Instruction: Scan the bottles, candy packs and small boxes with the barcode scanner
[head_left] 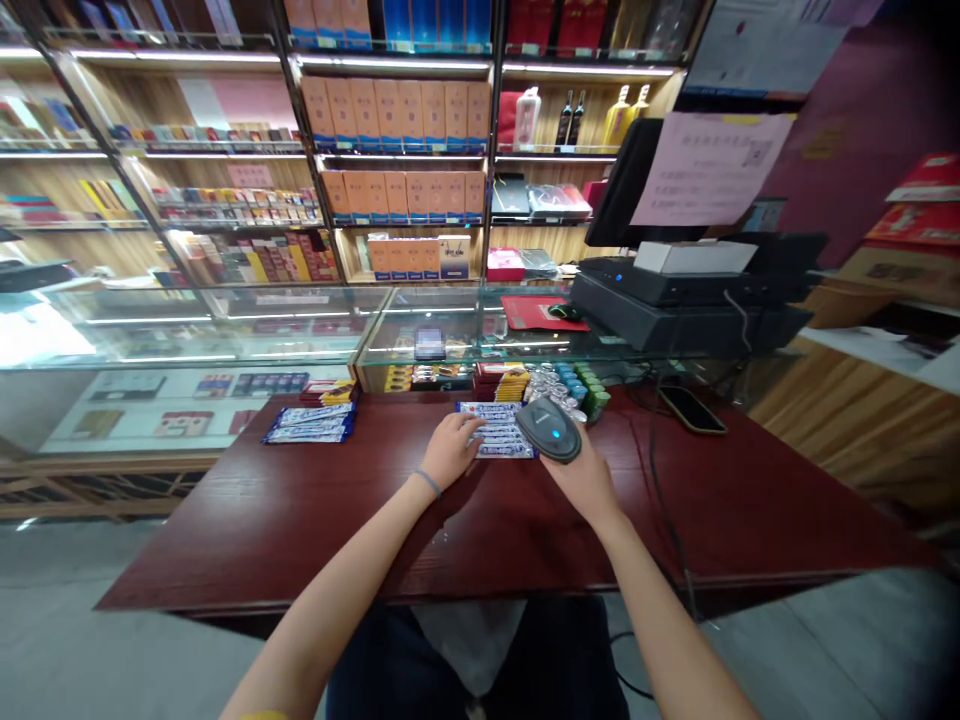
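My right hand [586, 482] grips a dark grey handheld barcode scanner [549, 430] with a blue light lit on its top. The scanner's head hangs over the right end of a row of blue-and-white wrapped packets [504, 432]. At the left end of that row, my left hand [452, 447] lies with its fingers stretched over the wrappers, apart from the scanner. A second pile of similar blue-and-white packets [311, 423] rests further left on the dark red table [337, 520]. Behind the row stand small yellow packs [513, 386] and several silver, blue and green cylindrical packs [574, 388].
A phone [691, 410] lies at the table's right. A cable [660, 490] runs across the tabletop near my right forearm. Beyond the table's far edge is a glass counter [435, 310] bearing a red mat [529, 312] with a mouse, and a monitor [622, 185]. Stocked shelves line the wall.
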